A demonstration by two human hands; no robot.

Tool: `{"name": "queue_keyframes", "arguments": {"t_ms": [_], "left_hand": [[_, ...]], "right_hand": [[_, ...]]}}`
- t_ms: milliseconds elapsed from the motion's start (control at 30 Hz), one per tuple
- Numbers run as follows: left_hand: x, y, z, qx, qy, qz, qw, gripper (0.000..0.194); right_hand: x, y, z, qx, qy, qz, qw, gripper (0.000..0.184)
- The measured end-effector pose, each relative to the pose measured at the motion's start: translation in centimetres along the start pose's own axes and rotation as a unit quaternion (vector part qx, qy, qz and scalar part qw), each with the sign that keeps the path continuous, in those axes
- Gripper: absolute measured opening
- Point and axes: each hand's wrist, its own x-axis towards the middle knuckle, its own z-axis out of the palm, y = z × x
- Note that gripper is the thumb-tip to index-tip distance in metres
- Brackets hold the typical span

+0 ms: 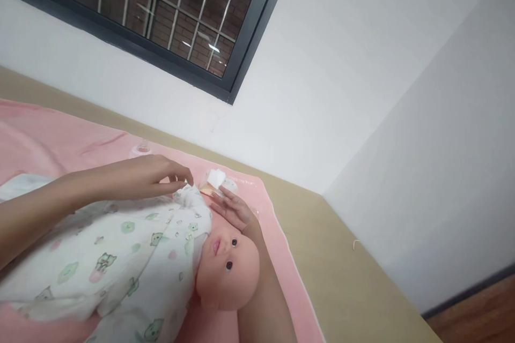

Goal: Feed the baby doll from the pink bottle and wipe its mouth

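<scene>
A baby doll (231,273) lies face up on a pink blanket (44,123). It wears a white suit (132,246) with a green animal print. From the left, my left hand (161,174) reaches over the doll's body. Its thumb and fingertips close on the doll's sleeve (191,201) near the shoulder. My right hand (237,209) comes past the doll's head, with fingers stretched out beside its raised arm. Just beyond these fingers lies a small white item (216,178), partly hidden; its kind is unclear. The doll's hand is mostly covered.
A clear bottle-like top with a pale ring (140,149) stands behind my left forearm. The blanket covers a tan table or bed surface (309,230) that meets a white wall (277,118). A dark-framed window (233,69) with bars is above.
</scene>
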Motion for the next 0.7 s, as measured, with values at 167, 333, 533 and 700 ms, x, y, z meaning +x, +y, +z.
{"name": "queue_keyframes", "arguments": {"t_ms": [167, 333, 533, 700], "left_hand": [[-0.1, -0.1, -0.4, -0.006, -0.032, -0.016, 0.999, 0.042], [-0.1, 0.0, -0.1, -0.018, 0.005, -0.012, 1.0, 0.052], [0.4, 0.3, 2.1, -0.039, 0.07, 0.038, 0.996, 0.061], [0.8, 0.9, 3.3, -0.139, 0.07, -0.024, 0.988, 0.084]], "right_hand": [[-0.2, -0.3, 0.1, -0.016, -0.009, -0.011, 1.0, 0.049], [-1.9, -2.7, 1.0, -0.076, -0.075, 0.021, 0.994, 0.062], [-4.2, -7.4, 3.6, -0.239, -0.164, 0.026, 0.957, 0.054], [-6.3, -10.5, 8.0, -0.39, -0.239, 0.012, 0.889, 0.041]]}}
